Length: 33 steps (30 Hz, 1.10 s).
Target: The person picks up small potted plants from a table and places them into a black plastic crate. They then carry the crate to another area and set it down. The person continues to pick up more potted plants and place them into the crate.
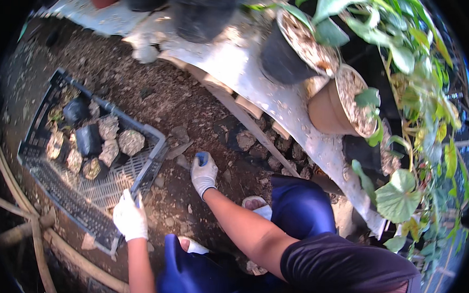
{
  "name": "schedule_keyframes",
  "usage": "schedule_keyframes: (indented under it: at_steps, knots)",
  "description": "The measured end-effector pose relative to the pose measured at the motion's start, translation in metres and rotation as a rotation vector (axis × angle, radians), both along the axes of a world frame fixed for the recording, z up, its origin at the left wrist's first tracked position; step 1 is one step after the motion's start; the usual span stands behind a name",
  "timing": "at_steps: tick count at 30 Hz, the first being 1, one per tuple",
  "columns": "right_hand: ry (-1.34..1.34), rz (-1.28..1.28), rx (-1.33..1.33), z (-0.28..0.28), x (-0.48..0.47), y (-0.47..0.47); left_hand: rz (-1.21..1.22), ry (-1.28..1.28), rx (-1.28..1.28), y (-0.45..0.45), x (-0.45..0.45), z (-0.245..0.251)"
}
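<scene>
My left hand [130, 216], in a white glove, grips the near rim of a black plastic crate [153, 149]. Several small growing bags lie inside the crate, among them a black plastic-wrapped bag [88, 140] and a pale, crumbly plug [131, 142]. My right hand [204, 171], gloved in white with some blue at the fingers, is over the soil right of the crate. Its fingers are curled, and whether something small is inside them cannot be told.
A sheet-covered bench [231, 65] carries potted plants, including a tan pot [337, 104]. More growing bags [258, 150] sit under its edge. Bamboo poles [78, 258] lie at the lower left. Leafy vines [401, 193] hang on the right.
</scene>
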State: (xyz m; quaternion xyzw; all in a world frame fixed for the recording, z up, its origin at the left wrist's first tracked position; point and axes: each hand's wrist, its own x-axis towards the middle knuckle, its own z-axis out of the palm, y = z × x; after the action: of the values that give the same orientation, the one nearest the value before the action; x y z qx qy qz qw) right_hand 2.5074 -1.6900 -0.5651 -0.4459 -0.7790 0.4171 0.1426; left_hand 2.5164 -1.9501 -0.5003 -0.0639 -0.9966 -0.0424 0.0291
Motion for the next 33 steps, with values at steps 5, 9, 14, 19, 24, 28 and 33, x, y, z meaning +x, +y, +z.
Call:
schedule_keyframes:
  at_steps: [5, 9, 14, 19, 24, 28, 33]
  knots:
    - [0.218, 0.081, 0.451, 0.011, -0.008, 0.054, 0.037, 0.102, -0.084, 0.006, 0.0, 0.002]
    - [-0.067, -0.088, 0.816, 0.032, 0.03, 0.136, 0.015, 0.125, -0.01, 0.008, 0.002, 0.01]
    - [-0.552, 0.07, 0.514, 0.035, 0.054, 0.195, -0.015, 0.115, 0.096, 0.006, 0.007, 0.018]
    - [-0.484, 0.116, 0.56, 0.006, 0.04, 0.204, -0.041, 0.15, 0.123, 0.004, 0.017, 0.028]
    - [-0.352, 0.057, 0.737, -0.017, 0.039, 0.216, 0.059, -0.002, 0.142, -0.013, 0.02, 0.034]
    - [-0.188, 0.126, 0.674, -0.01, 0.044, 0.204, 0.004, 0.161, 0.104, -0.021, 0.011, 0.027]
    - [0.068, 0.277, 0.744, 0.03, 0.05, 0.144, 0.013, 0.14, 0.076, -0.024, 0.007, 0.029]
